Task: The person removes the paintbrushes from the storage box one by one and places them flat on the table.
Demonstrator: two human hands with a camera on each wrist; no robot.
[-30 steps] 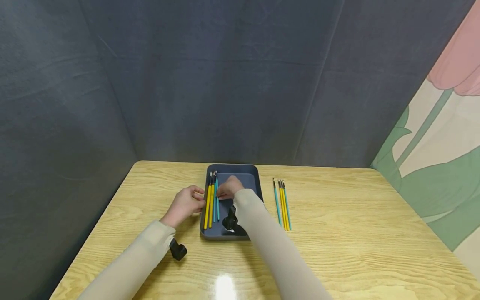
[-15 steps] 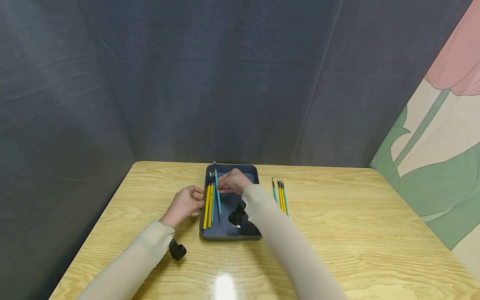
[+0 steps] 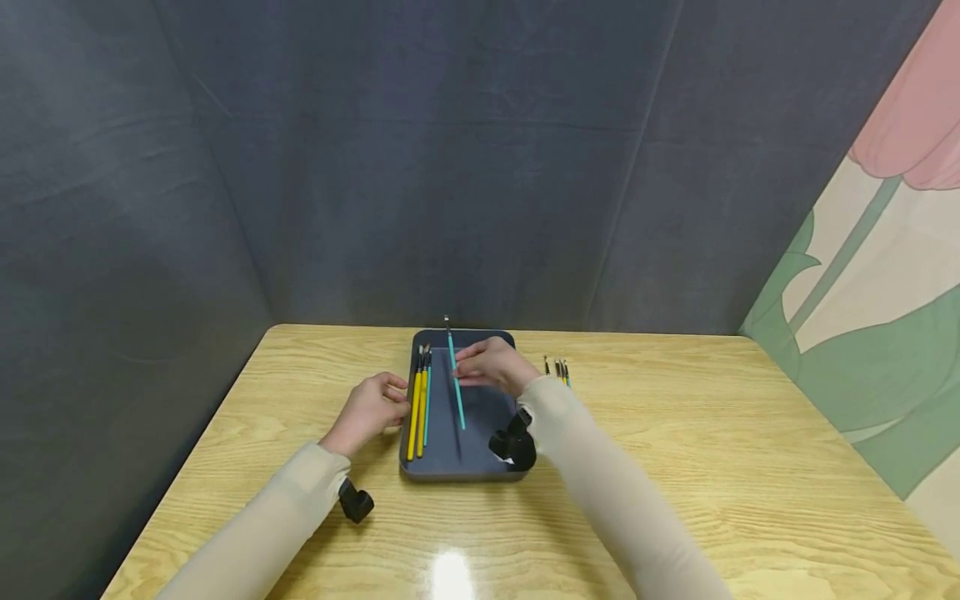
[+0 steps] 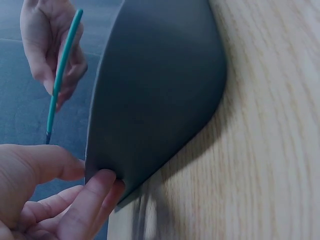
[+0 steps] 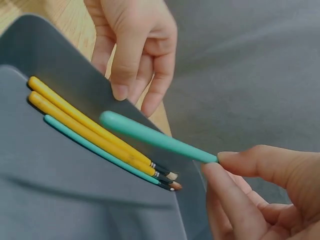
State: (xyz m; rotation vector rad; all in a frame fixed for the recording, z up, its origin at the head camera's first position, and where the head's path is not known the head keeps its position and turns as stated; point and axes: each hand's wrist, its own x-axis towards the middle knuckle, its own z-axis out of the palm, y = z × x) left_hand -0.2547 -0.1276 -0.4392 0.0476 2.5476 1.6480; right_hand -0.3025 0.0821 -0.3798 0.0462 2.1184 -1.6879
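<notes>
A turquoise-handled paintbrush is pinched between the thumb and fingers of my right hand, held above the dark grey tray and casting a shadow on its floor. In the right wrist view its rounded handle end points away from the fingers. My left hand holds the tray's left edge, thumb at the rim and fingers against the outer wall. Along the tray's left side lie two yellow paintbrushes and one turquoise paintbrush, side by side, bristles toward the far end.
To the right of the tray, more paintbrushes lie on the wooden table, their handles hidden by the right forearm. A dark curtain hangs behind the table. Floral fabric is at the right.
My right hand has lifted the turquoise paintbrush from beside the others in the tray and moved it right. The left hand has stayed at the tray's edge.
</notes>
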